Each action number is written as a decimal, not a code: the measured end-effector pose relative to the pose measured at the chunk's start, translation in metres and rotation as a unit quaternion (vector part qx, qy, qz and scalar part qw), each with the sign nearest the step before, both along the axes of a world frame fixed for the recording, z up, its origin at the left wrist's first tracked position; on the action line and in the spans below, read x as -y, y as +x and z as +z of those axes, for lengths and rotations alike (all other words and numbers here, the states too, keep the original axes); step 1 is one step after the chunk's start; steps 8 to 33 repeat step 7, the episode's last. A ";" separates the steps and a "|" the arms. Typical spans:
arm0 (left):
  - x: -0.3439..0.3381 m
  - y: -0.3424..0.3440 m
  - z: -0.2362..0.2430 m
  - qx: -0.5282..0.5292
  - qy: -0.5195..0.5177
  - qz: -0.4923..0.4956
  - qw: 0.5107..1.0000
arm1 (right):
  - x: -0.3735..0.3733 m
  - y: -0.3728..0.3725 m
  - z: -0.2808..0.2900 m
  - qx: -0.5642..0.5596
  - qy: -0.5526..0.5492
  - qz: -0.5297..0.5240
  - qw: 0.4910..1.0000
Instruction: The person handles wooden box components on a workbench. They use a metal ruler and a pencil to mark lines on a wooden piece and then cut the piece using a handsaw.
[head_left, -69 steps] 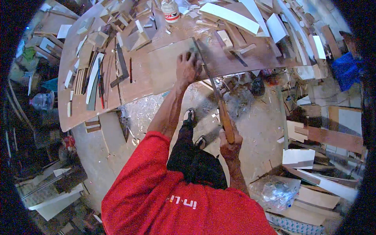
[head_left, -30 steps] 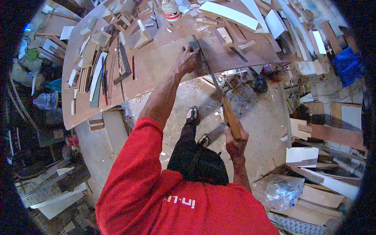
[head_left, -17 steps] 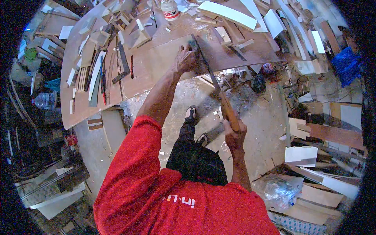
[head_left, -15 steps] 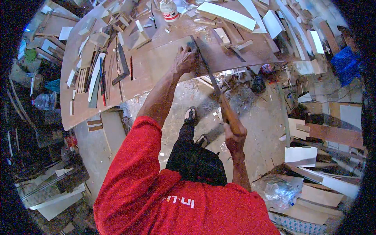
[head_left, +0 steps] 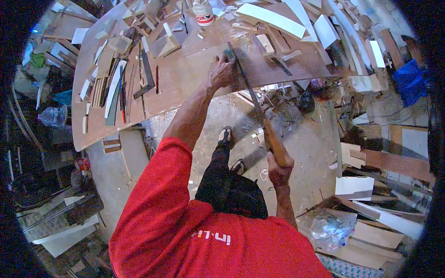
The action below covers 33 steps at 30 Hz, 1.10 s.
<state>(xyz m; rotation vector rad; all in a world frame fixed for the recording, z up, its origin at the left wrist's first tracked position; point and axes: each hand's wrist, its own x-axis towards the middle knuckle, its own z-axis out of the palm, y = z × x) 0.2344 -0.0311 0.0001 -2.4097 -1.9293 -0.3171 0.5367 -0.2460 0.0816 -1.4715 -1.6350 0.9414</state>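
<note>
In my right hand [head_left: 280,167] is a handsaw, closed around its wooden handle [head_left: 274,144]. The long dark saw blade [head_left: 249,88] slants up and left from there, across the near edge of the workbench [head_left: 169,95]. Its far part lies along the right edge of a thin brown board [head_left: 197,65] on the bench. My left hand [head_left: 222,72] bears down on that board just left of the blade, its fingers bent and the fingertips partly hidden.
Wood strips and offcuts [head_left: 99,90] cover the bench's left side. A white tub [head_left: 203,13] stands at the far edge, with white-faced boards [head_left: 271,19] to its right. Below lies a floor [head_left: 296,162] with scraps. A clear plastic bag [head_left: 330,227] and stacked panels sit at the lower right.
My right hand and the handsaw have shifted slightly down, toward me. The left hand stays pressed on the board. The whole view has tilted a little.
</note>
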 end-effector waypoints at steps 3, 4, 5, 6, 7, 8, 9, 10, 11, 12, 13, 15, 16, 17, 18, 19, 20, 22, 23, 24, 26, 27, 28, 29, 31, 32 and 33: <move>-0.004 0.013 0.020 -0.031 -0.062 0.000 0.998 | -0.023 0.002 -0.025 0.027 0.018 0.011 0.999; -0.003 0.010 0.022 -0.057 -0.104 0.002 0.993 | -0.030 -0.002 -0.026 0.041 -0.013 0.025 0.999; -0.004 0.008 0.019 -0.058 -0.104 0.003 0.993 | -0.031 -0.003 -0.025 0.040 -0.013 0.025 0.999; -0.007 0.006 0.013 -0.074 -0.096 -0.005 0.993 | -0.030 -0.003 -0.023 0.035 -0.014 0.024 0.999; -0.008 0.003 0.006 -0.091 -0.089 -0.011 0.992 | -0.031 -0.007 -0.011 0.029 -0.015 0.025 0.999; -0.008 0.003 0.006 -0.091 -0.089 -0.011 0.992 | -0.031 -0.007 -0.011 0.029 -0.015 0.025 0.999; -0.008 0.003 0.006 -0.091 -0.089 -0.011 0.992 | -0.031 -0.007 -0.011 0.029 -0.015 0.025 0.999; -0.008 0.003 0.006 -0.091 -0.089 -0.011 0.992 | -0.031 -0.007 -0.011 0.029 -0.015 0.025 0.999; -0.008 0.003 0.006 -0.091 -0.089 -0.011 0.992 | -0.031 -0.007 -0.011 0.029 -0.015 0.025 0.999; -0.008 0.003 0.006 -0.091 -0.089 -0.011 0.992 | -0.031 -0.007 -0.011 0.029 -0.015 0.025 0.999; -0.008 0.003 0.006 -0.091 -0.089 -0.011 0.992 | -0.031 -0.007 -0.011 0.029 -0.015 0.025 0.999; -0.008 0.003 0.006 -0.091 -0.089 -0.011 0.992 | -0.031 -0.007 -0.011 0.029 -0.015 0.025 0.999; -0.008 0.003 0.006 -0.091 -0.089 -0.011 0.992 | -0.031 -0.007 -0.011 0.029 -0.015 0.025 0.999; -0.008 0.003 0.006 -0.091 -0.089 -0.011 0.992 | -0.031 -0.007 -0.011 0.029 -0.015 0.025 0.999; -0.008 0.003 0.006 -0.091 -0.089 -0.011 0.992 | -0.031 -0.007 -0.011 0.029 -0.015 0.025 0.999; -0.008 0.003 0.006 -0.091 -0.089 -0.011 0.992 | -0.031 -0.007 -0.011 0.029 -0.015 0.025 0.999; -0.008 0.003 0.006 -0.091 -0.089 -0.011 0.992 | -0.031 -0.007 -0.011 0.029 -0.015 0.025 0.999; -0.008 0.003 0.006 -0.091 -0.089 -0.011 0.992 | -0.031 -0.007 -0.011 0.029 -0.015 0.025 0.999; -0.008 0.003 0.006 -0.091 -0.089 -0.011 0.992 | -0.031 -0.007 -0.011 0.029 -0.015 0.025 0.999; -0.008 0.003 0.006 -0.091 -0.089 -0.011 0.992 | -0.031 -0.007 -0.011 0.029 -0.015 0.025 0.999; -0.008 0.003 0.006 -0.091 -0.089 -0.011 0.992 | -0.031 -0.007 -0.011 0.029 -0.015 0.025 0.999; -0.008 0.003 0.006 -0.091 -0.089 -0.011 0.992 | -0.031 -0.007 -0.011 0.029 -0.015 0.025 0.999; -0.008 0.003 0.006 -0.091 -0.089 -0.011 0.992 | -0.031 -0.007 -0.011 0.029 -0.015 0.025 0.999; -0.008 0.003 0.006 -0.091 -0.089 -0.011 0.992 | -0.031 -0.007 -0.011 0.029 -0.015 0.025 0.999; -0.008 0.003 0.006 -0.091 -0.089 -0.011 0.992 | -0.031 -0.007 -0.011 0.029 -0.015 0.025 0.999; -0.008 0.003 0.006 -0.091 -0.089 -0.011 0.992 | -0.031 -0.007 -0.011 0.029 -0.015 0.025 0.999; -0.008 0.003 0.006 -0.091 -0.089 -0.011 0.992 | -0.031 -0.007 -0.011 0.029 -0.015 0.025 0.999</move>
